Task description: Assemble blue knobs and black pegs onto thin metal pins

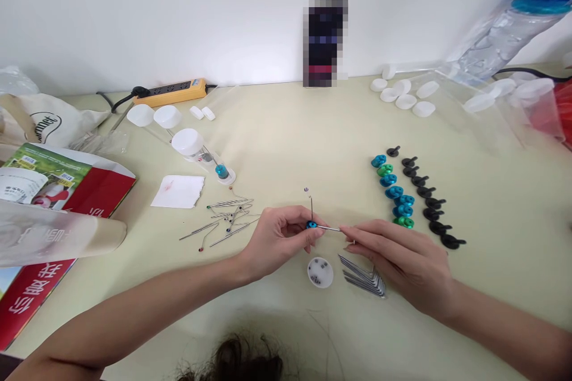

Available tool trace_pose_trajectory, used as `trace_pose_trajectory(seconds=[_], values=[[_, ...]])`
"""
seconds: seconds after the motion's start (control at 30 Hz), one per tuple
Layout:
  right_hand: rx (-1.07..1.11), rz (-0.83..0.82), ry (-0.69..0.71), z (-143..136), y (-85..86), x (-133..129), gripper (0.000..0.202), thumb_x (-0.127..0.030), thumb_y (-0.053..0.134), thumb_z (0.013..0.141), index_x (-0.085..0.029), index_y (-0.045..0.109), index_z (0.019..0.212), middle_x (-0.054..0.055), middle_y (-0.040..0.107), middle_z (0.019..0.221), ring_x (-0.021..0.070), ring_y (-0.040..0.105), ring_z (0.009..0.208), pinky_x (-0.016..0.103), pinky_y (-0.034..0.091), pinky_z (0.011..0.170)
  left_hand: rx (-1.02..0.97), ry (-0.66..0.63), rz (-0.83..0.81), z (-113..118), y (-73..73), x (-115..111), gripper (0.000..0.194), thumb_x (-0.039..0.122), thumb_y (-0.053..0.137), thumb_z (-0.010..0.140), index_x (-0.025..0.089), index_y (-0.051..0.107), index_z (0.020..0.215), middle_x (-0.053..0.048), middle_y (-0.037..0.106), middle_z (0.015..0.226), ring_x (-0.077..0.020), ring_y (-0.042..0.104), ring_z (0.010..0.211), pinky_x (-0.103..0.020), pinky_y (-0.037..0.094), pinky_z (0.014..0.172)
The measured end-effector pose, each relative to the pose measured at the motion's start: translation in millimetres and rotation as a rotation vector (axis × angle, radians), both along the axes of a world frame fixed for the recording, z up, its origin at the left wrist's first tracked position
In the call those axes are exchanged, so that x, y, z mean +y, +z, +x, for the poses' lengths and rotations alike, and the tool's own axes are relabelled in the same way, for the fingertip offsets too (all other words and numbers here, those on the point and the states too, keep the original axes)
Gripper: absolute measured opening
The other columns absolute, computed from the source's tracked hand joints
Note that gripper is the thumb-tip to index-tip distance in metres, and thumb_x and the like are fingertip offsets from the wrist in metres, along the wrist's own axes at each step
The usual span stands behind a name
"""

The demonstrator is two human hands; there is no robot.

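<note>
Between the fingers of my left hand [279, 235] is a small blue metal knob [311, 225], with a thin wire rod [311, 205] standing up from it. My right hand [402, 256] pinches a slim metal hex key [329, 228], whose far end meets the knob's side. Just below the hands sits a white cap [328, 281] with several tiny dark screws in it. A bundle of L-shaped hex keys [364, 277] lies beside it, partly under my right hand. Several looped wire rods [230, 217] are strewn left of my left hand.
Blue and green knobs [394, 192] and black winged pieces [426, 192] stand in rows at right. White-capped clear tubes [187, 141], a paper scrap [177, 191] and a yellow power strip [172, 93] are at left. White caps [406, 101] and a water bottle [504, 30] lie far right.
</note>
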State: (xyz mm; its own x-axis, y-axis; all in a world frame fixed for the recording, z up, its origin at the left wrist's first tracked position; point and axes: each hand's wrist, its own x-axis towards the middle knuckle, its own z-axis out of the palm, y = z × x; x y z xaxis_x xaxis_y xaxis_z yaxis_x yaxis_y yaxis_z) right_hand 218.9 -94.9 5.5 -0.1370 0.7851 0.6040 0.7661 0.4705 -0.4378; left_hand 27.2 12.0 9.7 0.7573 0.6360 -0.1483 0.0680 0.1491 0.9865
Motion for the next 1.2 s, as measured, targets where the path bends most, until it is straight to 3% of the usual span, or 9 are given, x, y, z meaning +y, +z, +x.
trace_pose_trajectory(seconds=[0.23,0.4,0.67,1.07,1.2], values=[[0.025,-0.077,0.047,2.1,2.0,-0.6,0.025,-0.007,0.055,0.089,-0.02,0.06,0.11,0.0,0.068,0.082,0.0084,0.062,0.067,0.019,0.049,0.057,0.022,-0.012,0.069,-0.8,-1.6,-3.5,0.021,0.028,0.065,0.08,0.011,0.07,0.093,-0.01,0.069,0.089,-0.0127,0.06,0.071,-0.025,0.057,0.062],[0.078,-0.151,0.027,4.2,-3.4,-2.4,0.031,-0.005,0.048,0.092,-0.02,0.055,0.118,-0.005,0.063,0.068,0.0063,0.059,0.058,0.017,0.048,0.054,0.061,-0.053,0.107,-1.5,-0.6,-4.4,0.021,0.028,0.064,0.081,0.012,0.071,0.092,-0.008,0.07,0.086,-0.0094,0.057,0.06,-0.023,0.055,0.06],[0.023,-0.033,-0.059,0.3,-1.5,2.7,0.028,-0.003,0.058,0.085,-0.022,0.063,0.105,0.004,0.061,0.095,0.0123,0.062,0.075,0.025,0.051,0.063,0.036,-0.034,-0.015,0.5,4.3,0.2,0.02,0.028,0.064,0.08,0.011,0.071,0.09,-0.005,0.065,0.077,-0.0094,0.055,0.063,-0.022,0.054,0.061],[0.027,-0.131,0.043,0.7,1.3,0.9,0.027,-0.004,0.053,0.089,-0.021,0.061,0.108,-0.002,0.061,0.07,0.0069,0.053,0.054,0.019,0.042,0.047,0.034,-0.051,0.027,-0.3,1.3,-2.5,0.021,0.027,0.063,0.082,0.011,0.07,0.093,-0.006,0.066,0.08,-0.0097,0.054,0.064,-0.024,0.054,0.062],[0.041,-0.172,0.068,1.6,-0.8,-0.5,0.029,-0.007,0.05,0.091,-0.021,0.057,0.115,-0.003,0.06,0.069,0.0081,0.057,0.057,0.019,0.043,0.049,0.04,-0.052,0.026,0.2,2.1,-2.7,0.02,0.027,0.063,0.081,0.011,0.07,0.092,-0.007,0.067,0.083,-0.0097,0.054,0.064,-0.023,0.054,0.061]])
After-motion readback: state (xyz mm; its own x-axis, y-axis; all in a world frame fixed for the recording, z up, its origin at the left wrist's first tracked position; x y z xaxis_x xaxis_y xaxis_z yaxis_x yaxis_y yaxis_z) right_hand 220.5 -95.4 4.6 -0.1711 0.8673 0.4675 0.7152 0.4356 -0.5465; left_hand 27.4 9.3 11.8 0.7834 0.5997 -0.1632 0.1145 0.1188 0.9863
